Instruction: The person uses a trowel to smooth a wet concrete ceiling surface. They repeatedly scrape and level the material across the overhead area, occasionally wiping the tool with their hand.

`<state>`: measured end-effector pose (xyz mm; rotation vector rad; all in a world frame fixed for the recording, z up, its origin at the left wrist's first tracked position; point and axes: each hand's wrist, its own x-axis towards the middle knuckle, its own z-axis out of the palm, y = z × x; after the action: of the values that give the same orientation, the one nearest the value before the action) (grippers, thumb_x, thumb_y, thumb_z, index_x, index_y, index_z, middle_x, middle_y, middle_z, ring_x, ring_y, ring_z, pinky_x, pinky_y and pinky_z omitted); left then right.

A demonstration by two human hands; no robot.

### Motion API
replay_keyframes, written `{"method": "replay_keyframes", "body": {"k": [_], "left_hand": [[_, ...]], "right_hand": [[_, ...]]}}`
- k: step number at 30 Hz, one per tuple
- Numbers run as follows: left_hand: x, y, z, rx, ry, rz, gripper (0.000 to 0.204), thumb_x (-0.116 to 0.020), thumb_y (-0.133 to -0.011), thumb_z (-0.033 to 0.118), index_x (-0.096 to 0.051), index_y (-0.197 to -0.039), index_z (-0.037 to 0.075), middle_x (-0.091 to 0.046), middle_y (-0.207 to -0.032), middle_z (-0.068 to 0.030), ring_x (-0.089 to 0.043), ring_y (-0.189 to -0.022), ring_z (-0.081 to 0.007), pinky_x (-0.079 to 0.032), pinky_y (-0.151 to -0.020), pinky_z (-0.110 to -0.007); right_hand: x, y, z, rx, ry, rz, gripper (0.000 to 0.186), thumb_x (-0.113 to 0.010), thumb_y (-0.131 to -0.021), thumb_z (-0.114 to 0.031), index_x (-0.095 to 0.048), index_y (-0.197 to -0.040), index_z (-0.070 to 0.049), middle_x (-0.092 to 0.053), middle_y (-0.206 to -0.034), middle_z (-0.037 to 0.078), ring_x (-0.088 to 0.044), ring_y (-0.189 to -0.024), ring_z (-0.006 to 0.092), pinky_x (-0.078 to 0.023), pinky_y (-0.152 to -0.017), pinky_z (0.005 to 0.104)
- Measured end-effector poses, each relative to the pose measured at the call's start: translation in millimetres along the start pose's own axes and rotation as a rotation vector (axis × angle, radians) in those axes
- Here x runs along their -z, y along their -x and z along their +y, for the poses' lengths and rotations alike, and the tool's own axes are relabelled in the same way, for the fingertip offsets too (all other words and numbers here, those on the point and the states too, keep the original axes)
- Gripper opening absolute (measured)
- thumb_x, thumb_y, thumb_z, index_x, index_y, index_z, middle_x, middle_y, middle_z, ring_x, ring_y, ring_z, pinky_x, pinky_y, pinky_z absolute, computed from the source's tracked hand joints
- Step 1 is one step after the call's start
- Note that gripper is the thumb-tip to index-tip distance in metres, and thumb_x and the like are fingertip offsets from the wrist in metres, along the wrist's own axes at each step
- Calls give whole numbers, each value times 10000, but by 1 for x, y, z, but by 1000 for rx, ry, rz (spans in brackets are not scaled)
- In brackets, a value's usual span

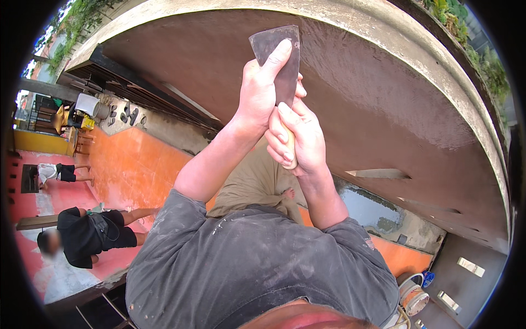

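Both arms reach up in front of me toward a brown wall (350, 71). My right hand (303, 134) is wrapped round the pale handle of a putty knife (285, 71), whose butt end shows below the fingers. The knife's dark, flared blade points upward, its wide edge at the top. My left hand (257, 98) grips the blade from the left, with the thumb laid flat along its face; its other fingers are hidden behind the metal. Whether the blade touches the wall, I cannot tell.
Right of my arms a puddle (370, 208) lies at the wall's foot. A bucket (413, 299) stands at lower right. On the left, two people (93, 236) work on a pink and orange floor (129, 164). Shoes (129, 114) lie near a dark metal gate (148, 90).
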<state>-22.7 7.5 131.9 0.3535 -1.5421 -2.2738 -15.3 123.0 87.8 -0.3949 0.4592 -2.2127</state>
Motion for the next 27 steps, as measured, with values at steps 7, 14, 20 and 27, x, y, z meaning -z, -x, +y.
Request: {"method": "replay_keyframes", "body": {"k": [7, 14, 20, 27], "left_hand": [[-3, 8, -3, 56, -11, 9, 403, -627, -1019, 408, -639, -808, 65, -622, -604, -70, -619, -522, -142, -510, -519, -269], [-8, 1, 7, -28, -24, -1, 446, -624, -1018, 433, -631, -763, 67, -621, -589, -75, -620, -514, -135, -499, -511, -260], [-8, 4, 2, 13, 11, -5, 381, -642, -1009, 421, -641, -849, 76, -627, -640, -65, -623, -528, -130, -502, -503, -250], [-5, 6, 2, 46, -38, -6, 403, -639, -1010, 425, -645, -827, 66, -627, -626, -66, -625, -529, -127, -504, -511, -257]], "right_hand": [[1, 12, 6, -13, -2, 45, 163, -459, -1099, -159, -522, -1063, -13, -483, -645, 34, -409, -376, 81, -353, -316, 224], [-1, 1, -6, 12, 48, -28, 158, -466, -1099, -160, -523, -1067, -17, -491, -649, 28, -407, -375, 80, -352, -313, 224], [-3, 7, -1, 2, -4, -13, 160, -470, -1099, -166, -519, -1091, -14, -488, -652, 32, -418, -380, 78, -361, -319, 223], [-7, 12, 0, -13, 13, 34, 156, -474, -1097, -159, -517, -1105, -9, -484, -652, 28, -428, -388, 78, -364, -322, 224]]}}
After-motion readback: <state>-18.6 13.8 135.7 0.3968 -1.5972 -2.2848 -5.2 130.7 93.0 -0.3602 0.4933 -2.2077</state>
